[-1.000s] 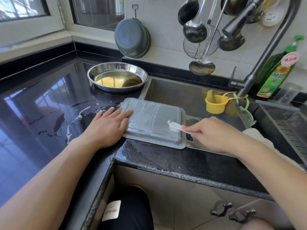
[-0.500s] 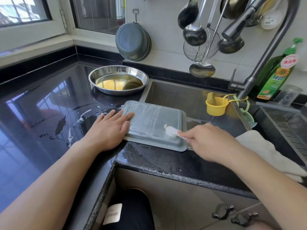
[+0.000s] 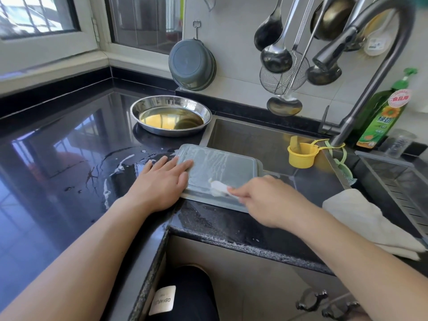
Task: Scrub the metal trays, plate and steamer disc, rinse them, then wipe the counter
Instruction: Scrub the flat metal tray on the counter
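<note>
Head view: left hand [image 3: 159,184] fingers [image 3: 183,163] overlap tray's [image 3: 222,165] left edge.

Yellow cup [image 3: 301,155] (in sink), green soap bottle [image 3: 382,117] beside faucet [image 3: 361,98]

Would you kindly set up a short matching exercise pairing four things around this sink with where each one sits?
Things:
1. round metal tray
2. yellow cup
3. grey bowl
4. white cloth

Places:
a. hanging on the wall
b. on the counter left of the sink
c. draped over the sink's near right edge
d. inside the sink by the faucet

Pairs: 1-b, 2-d, 3-a, 4-c
</note>
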